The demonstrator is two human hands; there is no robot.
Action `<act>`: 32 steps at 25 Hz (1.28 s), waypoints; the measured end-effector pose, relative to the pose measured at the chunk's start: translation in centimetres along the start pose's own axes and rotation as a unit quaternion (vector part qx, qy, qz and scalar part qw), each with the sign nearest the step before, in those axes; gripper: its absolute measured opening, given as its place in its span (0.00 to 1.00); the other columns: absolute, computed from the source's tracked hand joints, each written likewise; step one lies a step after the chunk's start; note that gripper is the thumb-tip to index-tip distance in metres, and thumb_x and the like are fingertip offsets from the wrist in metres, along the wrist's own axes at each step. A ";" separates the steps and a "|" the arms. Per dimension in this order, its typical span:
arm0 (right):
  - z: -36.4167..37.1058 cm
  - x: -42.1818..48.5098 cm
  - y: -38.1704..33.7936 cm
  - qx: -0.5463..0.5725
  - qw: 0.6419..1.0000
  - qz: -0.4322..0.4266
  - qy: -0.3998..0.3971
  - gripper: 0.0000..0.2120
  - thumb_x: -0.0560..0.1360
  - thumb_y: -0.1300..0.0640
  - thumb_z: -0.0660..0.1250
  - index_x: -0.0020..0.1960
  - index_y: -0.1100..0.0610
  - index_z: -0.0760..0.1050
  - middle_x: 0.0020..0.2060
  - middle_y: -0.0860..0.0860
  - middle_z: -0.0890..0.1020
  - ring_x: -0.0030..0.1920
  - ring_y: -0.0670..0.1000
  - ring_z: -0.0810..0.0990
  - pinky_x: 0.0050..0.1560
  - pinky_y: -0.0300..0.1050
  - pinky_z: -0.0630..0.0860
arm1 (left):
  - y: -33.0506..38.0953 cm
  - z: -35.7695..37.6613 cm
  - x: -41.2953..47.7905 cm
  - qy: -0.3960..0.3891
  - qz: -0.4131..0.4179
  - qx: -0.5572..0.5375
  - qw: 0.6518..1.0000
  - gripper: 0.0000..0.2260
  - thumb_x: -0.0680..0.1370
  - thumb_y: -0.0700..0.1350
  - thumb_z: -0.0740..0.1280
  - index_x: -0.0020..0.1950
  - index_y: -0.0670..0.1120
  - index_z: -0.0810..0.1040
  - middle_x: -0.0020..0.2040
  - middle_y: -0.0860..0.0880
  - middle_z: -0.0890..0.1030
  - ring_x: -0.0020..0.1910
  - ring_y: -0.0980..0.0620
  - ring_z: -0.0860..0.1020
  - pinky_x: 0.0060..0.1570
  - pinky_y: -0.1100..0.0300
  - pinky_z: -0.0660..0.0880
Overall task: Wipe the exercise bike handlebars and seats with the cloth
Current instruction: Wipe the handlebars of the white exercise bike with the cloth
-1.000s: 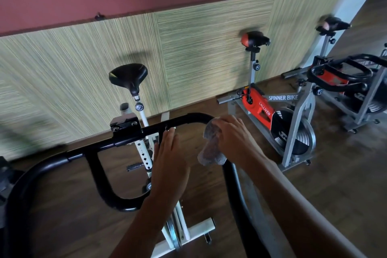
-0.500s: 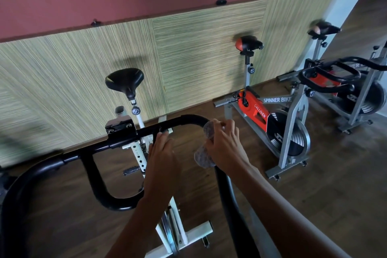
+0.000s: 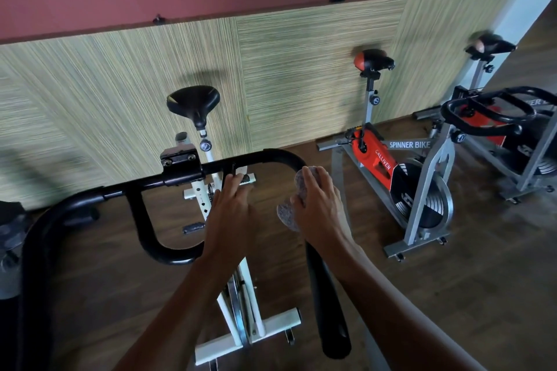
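Cloth (image 3: 287,214), grey and crumpled, sits at frame centre against the right bend of the black handlebars (image 3: 271,156), clasped under the curled fingers of the right hand (image 3: 319,211), while the left hand (image 3: 232,208) rests straight-fingered on the inner loop.

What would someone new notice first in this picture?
A black tubular handlebar sweeps across the foreground; the right hand grips a grey-purple cloth on its right bend, the left hand beside it. Right of them stands a red and grey spinner bike by the striped green wall.
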State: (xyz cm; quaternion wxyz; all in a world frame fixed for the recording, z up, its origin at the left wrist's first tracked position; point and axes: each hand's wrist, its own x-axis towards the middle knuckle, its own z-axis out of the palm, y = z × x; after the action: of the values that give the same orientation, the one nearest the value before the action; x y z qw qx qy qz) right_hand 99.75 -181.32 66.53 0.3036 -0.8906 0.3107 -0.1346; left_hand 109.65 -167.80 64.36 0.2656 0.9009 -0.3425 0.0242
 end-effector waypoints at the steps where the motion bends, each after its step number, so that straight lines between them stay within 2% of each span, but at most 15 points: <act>1: -0.3 -0.4 0.1 0.006 1.000 -0.011 0.004 0.28 0.80 0.57 0.65 0.78 0.53 0.63 0.77 0.52 0.62 0.72 0.59 0.65 0.69 0.50 0.65 | -0.1 0.0 -0.5 -0.004 0.005 0.011 1.000 0.17 0.76 0.33 0.65 0.65 0.39 0.77 0.72 0.42 0.71 0.72 0.39 0.70 0.67 0.40 0.70; 4: -1.8 -2.3 0.7 0.041 0.997 -0.051 0.028 0.27 0.79 0.59 0.66 0.77 0.52 0.66 0.74 0.48 0.67 0.72 0.53 0.69 0.68 0.44 0.67 | -0.2 0.2 -2.5 0.013 0.008 0.015 1.000 0.16 0.78 0.39 0.62 0.65 0.41 0.77 0.73 0.42 0.72 0.74 0.39 0.68 0.71 0.39 0.66; 7: -3.2 -4.2 1.1 0.057 0.991 -0.090 0.082 0.27 0.78 0.61 0.69 0.75 0.53 0.69 0.73 0.48 0.71 0.71 0.48 0.69 0.66 0.25 0.60 | 0.6 0.6 -4.7 0.069 0.065 -0.074 0.993 0.16 0.76 0.40 0.62 0.63 0.44 0.78 0.68 0.44 0.76 0.70 0.40 0.72 0.72 0.43 0.65; 8: -3.5 -4.9 1.2 0.064 0.987 -0.102 0.110 0.26 0.78 0.62 0.69 0.75 0.54 0.70 0.72 0.49 0.72 0.71 0.48 0.69 0.65 0.22 0.58 | 1.1 0.8 -5.4 0.072 0.102 -0.094 0.988 0.17 0.76 0.40 0.62 0.64 0.46 0.76 0.67 0.44 0.77 0.68 0.41 0.74 0.71 0.46 0.66; 11: -4.1 -6.9 1.7 0.080 0.970 -0.142 0.182 0.26 0.77 0.62 0.69 0.74 0.53 0.72 0.71 0.48 0.74 0.70 0.45 0.71 0.67 0.24 0.60 | 2.5 1.8 -7.0 0.081 0.173 -0.145 0.971 0.17 0.76 0.41 0.62 0.64 0.49 0.74 0.63 0.45 0.80 0.64 0.44 0.77 0.64 0.47 0.74; 14: -3.8 -8.6 3.1 0.112 0.935 -0.201 0.269 0.25 0.77 0.63 0.69 0.73 0.53 0.73 0.69 0.46 0.75 0.69 0.42 0.72 0.68 0.27 0.63 | 3.8 2.1 -8.1 0.113 0.174 -0.273 0.939 0.14 0.75 0.38 0.64 0.58 0.48 0.81 0.57 0.51 0.83 0.58 0.54 0.79 0.60 0.62 0.72; 15: -3.6 -9.0 3.8 0.127 0.919 -0.224 0.299 0.24 0.77 0.63 0.68 0.73 0.54 0.73 0.69 0.46 0.75 0.69 0.43 0.72 0.68 0.29 0.64 | 4.1 2.0 -8.4 0.121 0.176 -0.323 0.922 0.12 0.76 0.38 0.65 0.56 0.49 0.82 0.55 0.54 0.83 0.57 0.58 0.79 0.58 0.67 0.72; 17: -2.5 -9.9 5.3 0.168 0.876 -0.280 0.356 0.24 0.77 0.64 0.68 0.72 0.57 0.72 0.68 0.48 0.75 0.69 0.45 0.72 0.70 0.34 0.65 | 4.5 2.3 -9.3 0.118 0.228 -0.413 0.874 0.10 0.78 0.37 0.65 0.55 0.48 0.83 0.53 0.55 0.84 0.55 0.60 0.80 0.58 0.67 0.72; 20: 0.2 -10.9 7.5 0.225 0.787 -0.369 0.440 0.26 0.77 0.69 0.68 0.74 0.60 0.70 0.69 0.51 0.75 0.70 0.44 0.72 0.71 0.40 0.67 | 4.3 3.7 -10.8 0.095 0.325 -0.522 0.783 0.11 0.78 0.40 0.66 0.52 0.53 0.85 0.51 0.53 0.85 0.56 0.50 0.81 0.63 0.56 0.74; 22: 2.3 -11.2 8.3 0.255 0.729 -0.419 0.477 0.28 0.76 0.71 0.67 0.74 0.61 0.68 0.70 0.50 0.73 0.71 0.43 0.71 0.70 0.40 0.68 | 3.8 4.8 -10.9 0.095 0.371 -0.539 0.750 0.10 0.77 0.44 0.67 0.56 0.53 0.85 0.55 0.49 0.85 0.58 0.41 0.80 0.66 0.46 0.74; 23: 3.5 -11.4 8.7 0.267 0.704 -0.442 0.488 0.28 0.76 0.72 0.66 0.74 0.61 0.67 0.70 0.48 0.72 0.71 0.41 0.71 0.70 0.38 0.67 | 3.5 5.3 -10.8 0.097 0.387 -0.534 0.746 0.11 0.78 0.44 0.66 0.59 0.51 0.84 0.57 0.47 0.85 0.58 0.40 0.80 0.65 0.43 0.74; 25: 5.9 -11.6 9.4 0.257 0.653 -0.480 0.527 0.28 0.77 0.71 0.66 0.74 0.61 0.64 0.71 0.46 0.70 0.72 0.42 0.70 0.70 0.38 0.66 | 3.0 5.8 -10.7 0.100 0.407 -0.515 0.748 0.14 0.80 0.45 0.63 0.64 0.49 0.80 0.60 0.48 0.84 0.61 0.48 0.81 0.64 0.48 0.76; 28: 9.5 -10.6 10.8 0.179 0.575 -0.521 0.605 0.27 0.76 0.70 0.67 0.73 0.65 0.65 0.70 0.52 0.70 0.73 0.50 0.69 0.72 0.45 0.67 | 2.9 5.2 -10.1 0.088 0.407 -0.488 0.767 0.13 0.84 0.46 0.59 0.66 0.49 0.78 0.61 0.50 0.83 0.62 0.54 0.80 0.69 0.51 0.73; 30: 11.4 -9.0 10.7 0.117 0.540 -0.536 0.638 0.27 0.75 0.71 0.68 0.73 0.64 0.66 0.71 0.59 0.71 0.74 0.58 0.69 0.73 0.53 0.68 | 3.0 4.9 -9.9 0.081 0.407 -0.483 0.771 0.15 0.85 0.47 0.56 0.65 0.48 0.79 0.59 0.49 0.84 0.61 0.53 0.81 0.68 0.48 0.73; 32: 11.3 -7.0 8.7 0.079 0.516 -0.536 0.664 0.29 0.76 0.71 0.69 0.74 0.60 0.64 0.73 0.60 0.67 0.76 0.61 0.65 0.74 0.56 0.66 | 3.0 4.8 -9.6 0.065 0.408 -0.500 0.761 0.16 0.85 0.49 0.56 0.62 0.45 0.81 0.57 0.47 0.85 0.60 0.51 0.82 0.67 0.47 0.75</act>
State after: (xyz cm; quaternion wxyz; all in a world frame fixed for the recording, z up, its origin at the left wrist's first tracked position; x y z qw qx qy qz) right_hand 95.07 -177.13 51.97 -0.0512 -0.5129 -0.1258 -0.8477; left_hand 99.73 -166.23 59.52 0.6650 0.4114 -0.6232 0.0144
